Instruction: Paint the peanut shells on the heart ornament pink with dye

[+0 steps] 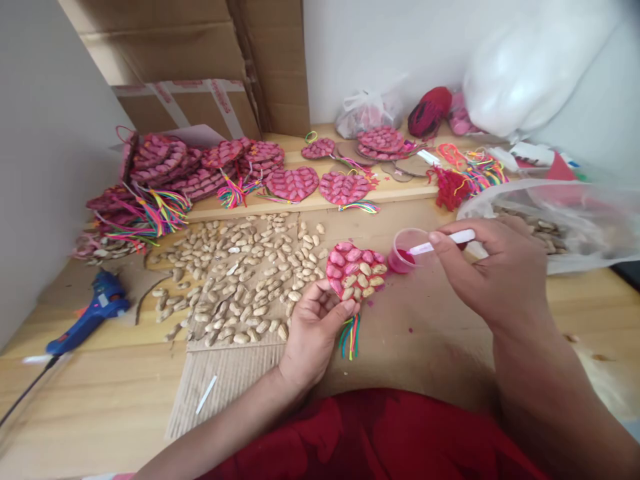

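Observation:
My left hand [320, 327] pinches the lower edge of a heart-shaped peanut ornament [356, 270] between thumb and fingers. Pink colour covers the peanuts on its upper and left parts, while those at the lower right are still plain tan. Colourful tassel strings [351, 337] dangle below it. In my right hand [493, 270] is a white-handled paintbrush [463, 237], its lower end inside a small clear plastic cup [411, 241] of bright pink paint. The brush tip cannot be made out. The cup stands just right of the heart.
Loose peanuts [260, 287] spread over cardboard at left. A blue glue gun [90, 313] with a cord lies farther left. Finished pink ornaments [293, 183] line the raised wooden ledge [225, 208]. At right is a plastic bag [595, 220] of peanuts; a white strip [206, 395] lies in front.

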`<action>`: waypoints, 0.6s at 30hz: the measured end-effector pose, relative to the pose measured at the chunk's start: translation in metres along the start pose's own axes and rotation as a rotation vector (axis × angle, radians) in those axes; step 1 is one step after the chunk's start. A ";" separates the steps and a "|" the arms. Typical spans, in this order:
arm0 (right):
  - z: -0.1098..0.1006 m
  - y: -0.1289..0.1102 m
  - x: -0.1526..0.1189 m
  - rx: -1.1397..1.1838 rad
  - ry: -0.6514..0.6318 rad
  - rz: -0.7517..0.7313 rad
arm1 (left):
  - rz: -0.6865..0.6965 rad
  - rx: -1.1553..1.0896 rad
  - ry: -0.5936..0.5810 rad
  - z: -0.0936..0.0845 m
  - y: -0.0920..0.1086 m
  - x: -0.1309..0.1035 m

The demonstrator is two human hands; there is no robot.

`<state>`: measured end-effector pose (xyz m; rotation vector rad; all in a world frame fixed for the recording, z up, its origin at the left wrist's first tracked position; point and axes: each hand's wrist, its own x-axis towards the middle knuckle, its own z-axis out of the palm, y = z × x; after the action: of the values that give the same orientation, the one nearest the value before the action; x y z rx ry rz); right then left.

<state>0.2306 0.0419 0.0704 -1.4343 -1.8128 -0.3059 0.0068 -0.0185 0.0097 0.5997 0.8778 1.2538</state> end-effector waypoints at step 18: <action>-0.010 -0.057 -0.013 0.512 -0.050 -0.112 | 0.109 0.045 -0.062 -0.003 -0.006 0.003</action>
<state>0.1839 0.0076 0.0836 -0.9910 -1.8422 0.1366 0.0076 -0.0170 0.0029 0.7265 0.8330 1.3091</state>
